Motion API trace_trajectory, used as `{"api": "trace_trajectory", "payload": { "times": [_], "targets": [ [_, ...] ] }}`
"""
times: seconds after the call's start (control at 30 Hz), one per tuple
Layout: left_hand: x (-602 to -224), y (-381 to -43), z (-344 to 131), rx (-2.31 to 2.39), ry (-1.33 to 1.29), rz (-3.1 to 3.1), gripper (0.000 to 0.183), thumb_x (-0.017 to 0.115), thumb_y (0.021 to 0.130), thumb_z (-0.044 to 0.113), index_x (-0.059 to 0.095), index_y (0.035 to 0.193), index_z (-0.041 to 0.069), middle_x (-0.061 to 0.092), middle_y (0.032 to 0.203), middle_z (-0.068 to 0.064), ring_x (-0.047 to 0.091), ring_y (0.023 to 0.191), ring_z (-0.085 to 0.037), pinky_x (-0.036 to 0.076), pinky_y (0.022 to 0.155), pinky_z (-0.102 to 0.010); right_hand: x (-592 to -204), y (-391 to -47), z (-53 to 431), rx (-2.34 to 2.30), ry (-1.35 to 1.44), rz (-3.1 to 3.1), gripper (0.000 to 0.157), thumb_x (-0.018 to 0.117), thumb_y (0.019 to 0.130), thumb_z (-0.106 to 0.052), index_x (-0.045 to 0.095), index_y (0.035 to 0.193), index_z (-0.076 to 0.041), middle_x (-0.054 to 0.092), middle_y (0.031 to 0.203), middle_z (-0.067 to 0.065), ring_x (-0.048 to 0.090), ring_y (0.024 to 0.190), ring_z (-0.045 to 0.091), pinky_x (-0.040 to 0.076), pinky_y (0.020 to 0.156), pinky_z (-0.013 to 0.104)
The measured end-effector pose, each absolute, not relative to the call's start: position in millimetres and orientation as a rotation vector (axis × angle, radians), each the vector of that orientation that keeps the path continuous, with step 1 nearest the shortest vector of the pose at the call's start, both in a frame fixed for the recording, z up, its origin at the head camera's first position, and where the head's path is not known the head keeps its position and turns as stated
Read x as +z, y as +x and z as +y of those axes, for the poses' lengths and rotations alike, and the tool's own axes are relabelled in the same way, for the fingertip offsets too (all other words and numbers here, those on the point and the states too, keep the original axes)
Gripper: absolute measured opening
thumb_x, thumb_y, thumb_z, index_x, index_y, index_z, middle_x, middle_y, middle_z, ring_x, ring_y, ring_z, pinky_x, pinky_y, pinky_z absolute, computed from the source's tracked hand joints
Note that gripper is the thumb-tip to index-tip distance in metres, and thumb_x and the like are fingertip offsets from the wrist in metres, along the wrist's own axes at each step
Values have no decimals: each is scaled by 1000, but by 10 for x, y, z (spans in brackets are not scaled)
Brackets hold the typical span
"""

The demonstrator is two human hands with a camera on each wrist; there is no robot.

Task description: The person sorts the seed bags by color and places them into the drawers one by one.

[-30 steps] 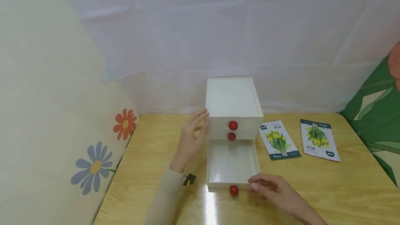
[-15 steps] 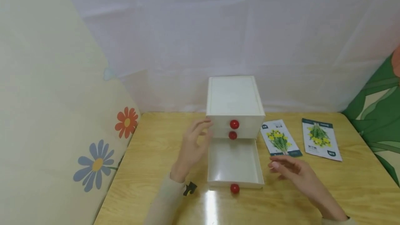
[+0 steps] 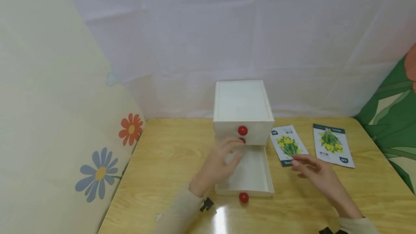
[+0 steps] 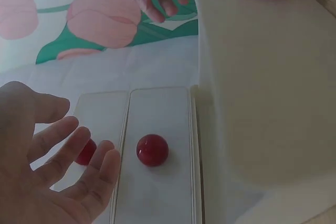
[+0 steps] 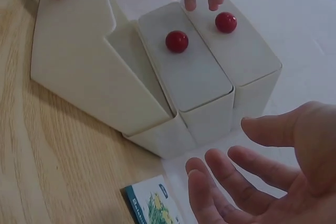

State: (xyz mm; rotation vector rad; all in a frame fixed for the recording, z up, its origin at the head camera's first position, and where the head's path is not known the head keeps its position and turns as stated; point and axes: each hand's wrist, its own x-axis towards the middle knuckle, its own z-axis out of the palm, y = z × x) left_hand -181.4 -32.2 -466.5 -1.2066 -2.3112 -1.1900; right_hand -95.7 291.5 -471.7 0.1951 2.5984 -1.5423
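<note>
A small white drawer cabinet (image 3: pixel 243 100) with red ball knobs stands on the table. Its bottom drawer (image 3: pixel 255 172) is pulled far out and looks bare inside. My left hand (image 3: pixel 216 165) hovers over that drawer, fingers relaxed and spread near the middle knob (image 4: pixel 152 150). In the left wrist view a gap shows between those fingers and the drawer fronts, and the palm holds nothing. To the right of the cabinet, my right hand (image 3: pixel 320 180) hangs above the table with loosely bent fingers. Its fingertips overlap the lower end of the nearer packet (image 3: pixel 287 143), printed with yellow flowers.
A second flower-printed packet (image 3: pixel 331 147) lies flat farther right. Behind the wooden table (image 3: pixel 169 147) hangs a pale cloth (image 3: pixel 182 39). Panels with printed flowers (image 3: pixel 99 173) border the left and right sides.
My left hand has left the cabinet's left side and moved right, over the drawer. My right hand has let go of the drawer's front corner and moved right towards the packets.
</note>
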Motion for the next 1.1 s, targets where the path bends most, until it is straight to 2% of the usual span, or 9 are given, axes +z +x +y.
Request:
{"api": "trace_trajectory", "payload": {
  "times": [0.1,0.23,0.4,0.5,0.6,0.67,0.77,0.9,1.1],
  "targets": [
    [-4683,-1783,-241,-1170,-1232,-2384,32,61,100,23,61,131,13,59,135,-3,54,126,-11,52,97,-24,-4785,-1002,2994,-1501,249,2658,65,57,98,-50,51,142,-2,60,133,22,68,98,10,61,80,32],
    [-4683,-1770,-169,-1089,-1280,-2455,34,57,102,31,60,133,16,58,138,1,52,128,-9,44,108,-24,-4902,-1072,3067,-1400,265,2818,63,62,97,-47,54,138,0,61,129,23,70,93,15,60,72,25],
    [-4658,-1780,-62,-1012,-1376,-2490,37,55,103,33,57,136,17,57,140,3,51,129,-7,40,111,-23,-5010,-1150,3160,-1248,222,3005,52,66,97,-38,59,131,2,64,122,26,69,96,34,56,63,22],
    [-4636,-1780,6,-992,-1437,-2514,39,55,103,33,55,138,17,57,141,2,50,131,-6,39,112,-22,-5045,-1194,3218,-1188,219,3049,53,67,96,-39,59,129,2,63,123,28,65,103,45,59,64,29],
    [-4615,-1780,70,-943,-1470,-2540,41,54,103,35,53,140,17,55,144,2,48,134,-6,36,114,-23,-5066,-1242,3258,-1121,220,3062,59,67,95,-42,57,131,4,61,125,31,62,107,49,60,69,44],
    [-4594,-1781,111,-910,-1477,-2557,42,54,103,35,52,142,18,54,145,4,46,135,-6,35,114,-23,-5079,-1278,3272,-1067,219,3063,63,69,94,-41,54,132,6,58,126,33,59,109,51,58,75,54],
    [-4580,-1805,183,-886,-1494,-2571,42,55,103,35,52,142,19,54,145,6,46,135,-5,35,114,-22,-5107,-1343,3288,-986,231,3046,71,72,92,-42,49,135,10,52,130,37,54,113,54,52,83,62],
    [-4575,-1848,289,-864,-1515,-2595,41,54,104,36,53,141,18,56,141,6,49,131,-5,37,111,-18,-5142,-1418,3309,-934,255,2977,84,75,89,-44,41,139,15,45,133,41,48,117,57,46,92,67],
    [-4561,-1906,458,-787,-1550,-2644,43,54,103,35,51,142,18,53,144,7,47,134,-5,34,113,-18,-5191,-1465,3352,-876,304,2895,94,75,87,-48,35,141,18,41,132,44,43,118,59,42,95,71]
  ]
}}
